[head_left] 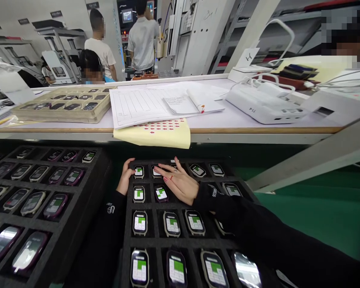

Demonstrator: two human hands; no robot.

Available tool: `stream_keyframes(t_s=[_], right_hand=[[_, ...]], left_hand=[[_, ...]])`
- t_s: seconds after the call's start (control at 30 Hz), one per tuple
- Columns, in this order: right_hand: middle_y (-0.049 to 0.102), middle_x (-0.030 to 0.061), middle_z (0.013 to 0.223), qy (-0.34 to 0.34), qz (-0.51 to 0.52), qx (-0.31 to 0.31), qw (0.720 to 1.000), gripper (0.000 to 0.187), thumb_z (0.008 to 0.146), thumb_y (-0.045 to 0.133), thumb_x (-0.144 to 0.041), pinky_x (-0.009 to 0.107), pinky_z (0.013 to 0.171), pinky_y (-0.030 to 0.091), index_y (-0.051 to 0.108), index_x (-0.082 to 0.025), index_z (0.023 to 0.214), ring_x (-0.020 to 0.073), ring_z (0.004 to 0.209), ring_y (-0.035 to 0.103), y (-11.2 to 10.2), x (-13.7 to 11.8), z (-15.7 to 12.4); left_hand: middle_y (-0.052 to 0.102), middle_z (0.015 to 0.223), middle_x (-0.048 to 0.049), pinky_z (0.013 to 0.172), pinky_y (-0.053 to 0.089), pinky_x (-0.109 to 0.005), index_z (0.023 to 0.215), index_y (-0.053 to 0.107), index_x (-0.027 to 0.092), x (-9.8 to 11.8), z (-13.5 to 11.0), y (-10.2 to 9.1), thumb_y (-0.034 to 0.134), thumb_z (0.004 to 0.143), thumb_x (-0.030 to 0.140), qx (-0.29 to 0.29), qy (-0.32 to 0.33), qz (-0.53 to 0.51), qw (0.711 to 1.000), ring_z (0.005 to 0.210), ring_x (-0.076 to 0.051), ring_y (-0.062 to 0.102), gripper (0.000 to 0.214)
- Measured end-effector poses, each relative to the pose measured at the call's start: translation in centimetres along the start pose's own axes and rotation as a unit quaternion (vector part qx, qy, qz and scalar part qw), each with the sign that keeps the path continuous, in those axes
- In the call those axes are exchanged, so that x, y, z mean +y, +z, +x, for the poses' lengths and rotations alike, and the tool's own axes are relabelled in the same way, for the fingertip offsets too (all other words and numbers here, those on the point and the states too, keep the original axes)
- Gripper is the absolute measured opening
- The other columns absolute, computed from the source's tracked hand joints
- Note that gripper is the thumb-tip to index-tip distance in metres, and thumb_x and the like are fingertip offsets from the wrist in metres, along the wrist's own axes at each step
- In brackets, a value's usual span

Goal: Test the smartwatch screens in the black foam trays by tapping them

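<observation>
A black foam tray (157, 206) holds rows of smartwatch bodies without straps, many with lit green-and-white screens. My left hand (125, 178) is closed around the tray's far left corner, its thumb beside the corner watch (139, 172). Over the far row, my right hand (181, 184) is stretched out, palm down, with fingertips at the second watch (156, 172) and partly covering it. Just below that hand lies a purple-framed watch (161, 193) with its screen lit. My right sleeve hides some compartments on the tray's right side.
Another foam tray (60, 224) of watches stands at the left. Above the trays runs a shelf (216, 132) with papers (138, 104), a plastic tray of watch parts (99, 114) and a white device (264, 104). A slanted white post (312, 150) is at right. People stand behind.
</observation>
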State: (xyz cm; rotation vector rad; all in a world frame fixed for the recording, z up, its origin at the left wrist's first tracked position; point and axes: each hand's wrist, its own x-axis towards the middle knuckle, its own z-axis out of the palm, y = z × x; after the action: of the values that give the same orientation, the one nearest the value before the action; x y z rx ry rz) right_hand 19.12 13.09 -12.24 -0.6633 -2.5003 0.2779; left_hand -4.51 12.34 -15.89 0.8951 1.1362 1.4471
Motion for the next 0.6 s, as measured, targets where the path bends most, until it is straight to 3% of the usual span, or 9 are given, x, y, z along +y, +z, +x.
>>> stream_keyframes(t_s=[0.17,0.6], right_hand=[[0.063,0.0087,0.128,0.012,0.009,0.051,0.999,0.046,0.103,0.027,-0.017,0.067,0.117,0.002,0.042,-0.019,0.147,0.0255,0.130,0.047,-0.7,0.3,-0.4],[0.067,0.0072,0.120,0.003,0.012,0.085,0.996,0.043,0.105,0.027,-0.019,0.062,0.119,0.008,0.054,-0.018,0.138,0.0249,0.127,0.051,-2.1,0.5,-1.3]], left_hand=[[0.059,0.103,-0.0013,0.072,0.048,-0.028,0.117,0.054,0.024,0.0,0.0,-0.2,0.060,0.062,0.021,-0.008,-0.004,0.007,1.000,0.091,-0.021,0.057,0.055],[0.058,0.103,-0.0015,0.076,0.048,-0.027,0.116,0.054,0.024,-0.2,-0.1,0.0,0.058,0.067,0.028,0.000,0.001,-0.023,1.000,0.092,-0.019,0.058,0.049]])
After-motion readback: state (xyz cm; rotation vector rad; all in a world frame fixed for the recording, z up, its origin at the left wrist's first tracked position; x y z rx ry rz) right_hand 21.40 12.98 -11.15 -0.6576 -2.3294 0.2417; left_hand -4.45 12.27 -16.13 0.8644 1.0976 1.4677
